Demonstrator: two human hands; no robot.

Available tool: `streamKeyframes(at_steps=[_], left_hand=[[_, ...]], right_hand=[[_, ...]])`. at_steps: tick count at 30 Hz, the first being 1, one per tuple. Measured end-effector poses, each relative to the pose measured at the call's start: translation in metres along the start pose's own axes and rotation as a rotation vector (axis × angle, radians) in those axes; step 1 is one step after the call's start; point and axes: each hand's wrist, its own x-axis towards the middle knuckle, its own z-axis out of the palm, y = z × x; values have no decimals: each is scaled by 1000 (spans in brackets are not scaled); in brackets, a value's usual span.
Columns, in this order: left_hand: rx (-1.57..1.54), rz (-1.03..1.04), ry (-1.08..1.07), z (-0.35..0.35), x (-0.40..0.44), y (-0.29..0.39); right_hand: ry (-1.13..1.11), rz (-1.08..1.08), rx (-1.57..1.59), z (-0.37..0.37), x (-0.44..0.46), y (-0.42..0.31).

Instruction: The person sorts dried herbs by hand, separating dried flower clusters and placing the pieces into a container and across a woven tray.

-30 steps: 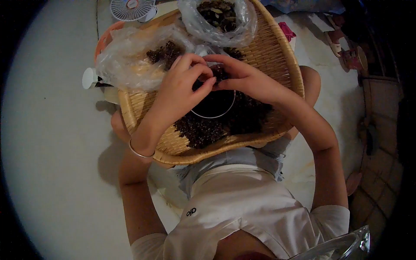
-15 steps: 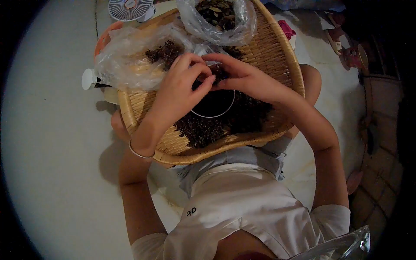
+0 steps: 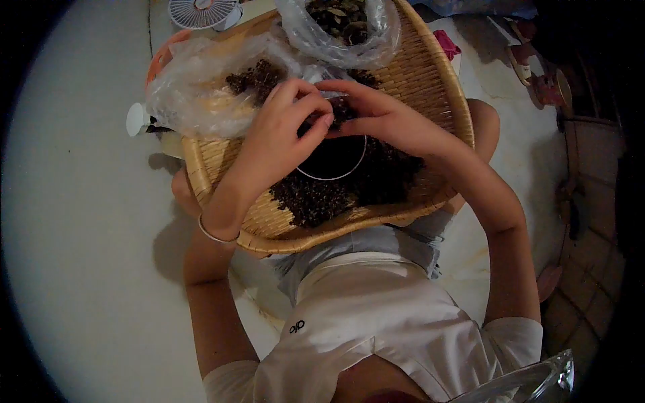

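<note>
On my lap rests a woven basket tray (image 3: 430, 74) with a heap of dark dried plant bits (image 3: 312, 201) near its front edge. A dark round bowl with a thin white rim (image 3: 332, 179) stands in the heap. Above the bowl, my left hand (image 3: 289, 131) has its fingers bent round a dark clump (image 3: 341, 111). My right hand (image 3: 379, 117) grips the same clump from the right, thumb below and fingers above. The fingertips of both hands nearly meet, and part of the clump is hidden behind them.
A clear plastic bag (image 3: 195, 101) with a dark clump (image 3: 259, 79) lies at the tray's left. Another bag (image 3: 383, 40) holds dried pieces at the back. Beyond the tray are a small white fan (image 3: 201, 12), an orange rim (image 3: 160, 60) and a white round object (image 3: 137, 119).
Both hands stay over the bowl with only slight finger shifts. The view has moved a little, so the fan sits slightly higher.
</note>
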Motion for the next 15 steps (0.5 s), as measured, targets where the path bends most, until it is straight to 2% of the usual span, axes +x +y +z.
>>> streamKeyframes(at_steps=[7, 9, 15], left_hand=[[-52, -2, 10, 0, 0, -5], [-71, -7, 11, -2, 1, -4], [-59, -6, 49, -7, 1, 0]], right_hand=[[-16, 77, 104, 0, -2, -8], [-28, 98, 294, -2, -2, -6], [-57, 88, 434, -2, -1, -8]])
